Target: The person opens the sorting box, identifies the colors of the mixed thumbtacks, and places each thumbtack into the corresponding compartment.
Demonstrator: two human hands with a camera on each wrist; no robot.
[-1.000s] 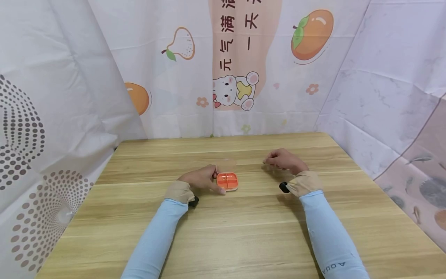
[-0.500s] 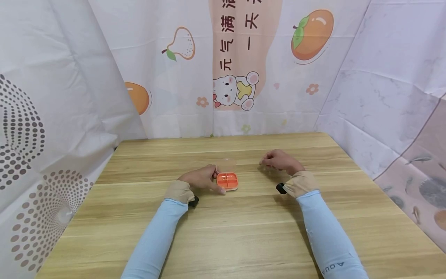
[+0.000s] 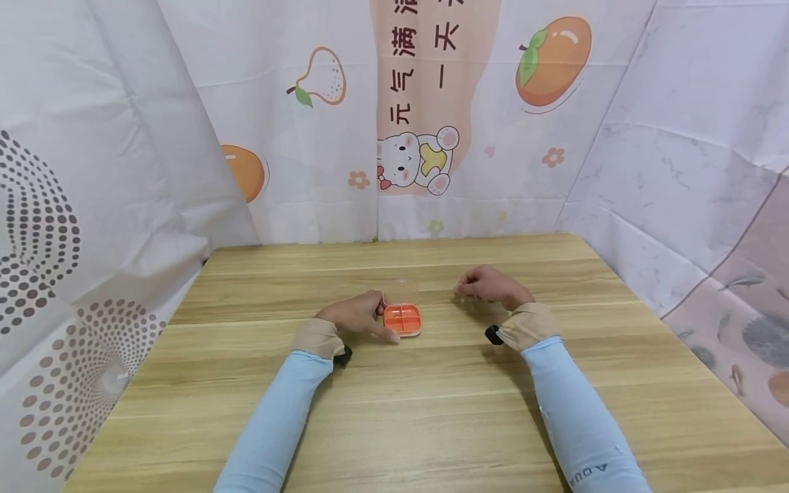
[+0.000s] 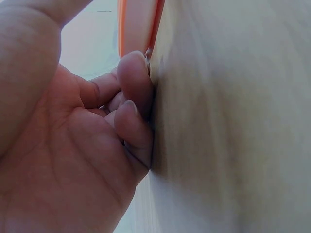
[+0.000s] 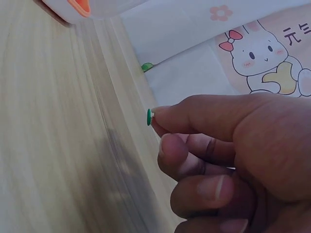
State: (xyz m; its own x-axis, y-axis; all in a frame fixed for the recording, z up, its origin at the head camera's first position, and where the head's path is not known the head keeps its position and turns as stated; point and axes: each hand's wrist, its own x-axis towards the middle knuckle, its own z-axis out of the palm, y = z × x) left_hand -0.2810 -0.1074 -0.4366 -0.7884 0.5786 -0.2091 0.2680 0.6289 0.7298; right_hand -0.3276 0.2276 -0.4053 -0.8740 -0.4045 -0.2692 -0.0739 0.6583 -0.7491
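Note:
A small pill box with an orange divided insert sits on the table, its clear lid tipped back at the far side. Curled about its left side is my left hand, thumb at the near corner and fingers at the far corner. Those fingers lie low against the tabletop in the left wrist view. A tiny speck shows in the far-left compartment. Right of the box, my right hand pinches a small green disc with a pale stub between thumb and index finger; its other fingers are loosely curled.
The wood-grain table stretches around both hands. A printed white curtain hangs along its back edge, and further curtains hang at the left and right. Each wrist wears a black camera.
My right hand has drifted left toward the box, still pinching the green disc. The left hand and the box have stayed put.

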